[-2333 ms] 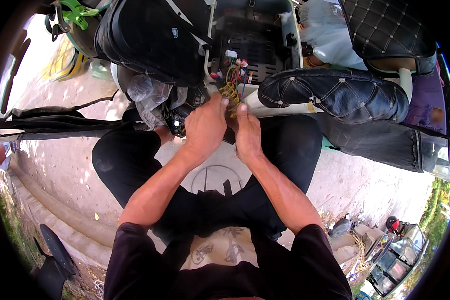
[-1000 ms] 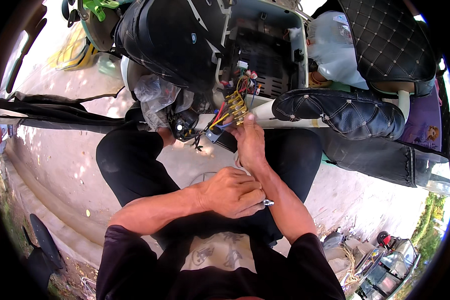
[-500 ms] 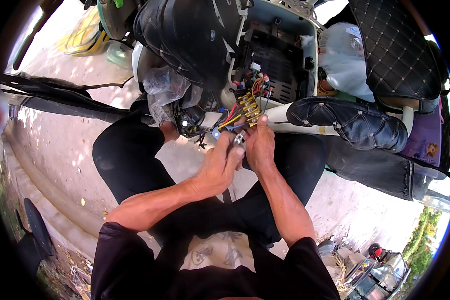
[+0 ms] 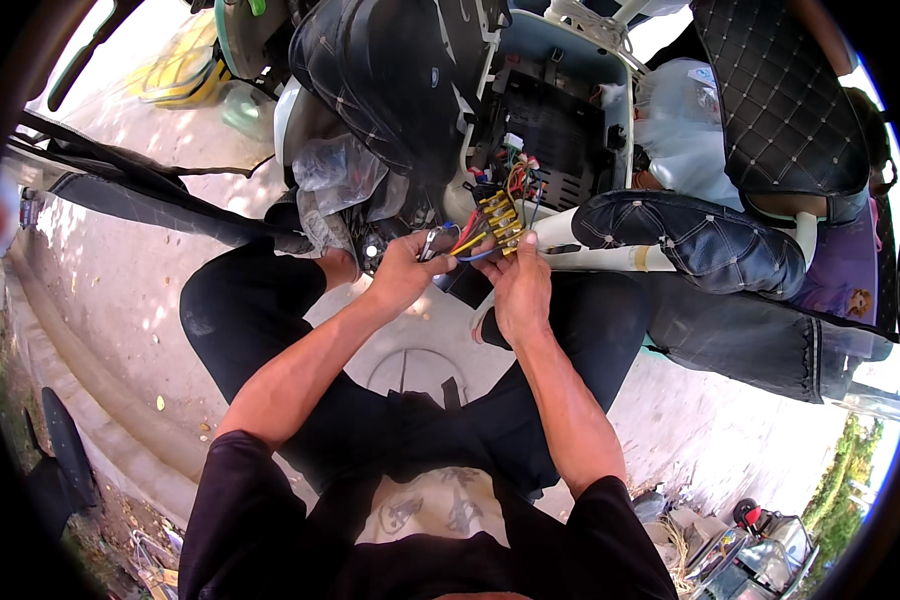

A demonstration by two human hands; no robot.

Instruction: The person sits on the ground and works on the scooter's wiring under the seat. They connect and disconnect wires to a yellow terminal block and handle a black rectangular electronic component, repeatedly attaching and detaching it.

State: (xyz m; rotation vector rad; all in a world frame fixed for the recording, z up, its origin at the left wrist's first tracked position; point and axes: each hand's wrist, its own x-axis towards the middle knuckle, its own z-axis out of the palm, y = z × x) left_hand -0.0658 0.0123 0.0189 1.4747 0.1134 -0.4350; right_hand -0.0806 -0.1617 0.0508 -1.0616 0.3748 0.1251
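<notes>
Both hands are near each other but apart: the left hand is closed around a small, shiny metal tool, and the right hand pinches the lower end of a terminal block between thumb and fingers. This block is long and ridged, with yellow metal strips, and it stands tilted just before an open box with a pale hard rim. Thin, smooth wires, red, yellow and blue, run between the block and the left hand; whether these fingers also grip a wire, I cannot tell. To the right lies a padded armrest, black, glossy and stitched in diamonds. A crumpled, transparent bag is at left. Below spreads pale, sunlit paving, outdoors, with greenery at the far right.
</notes>
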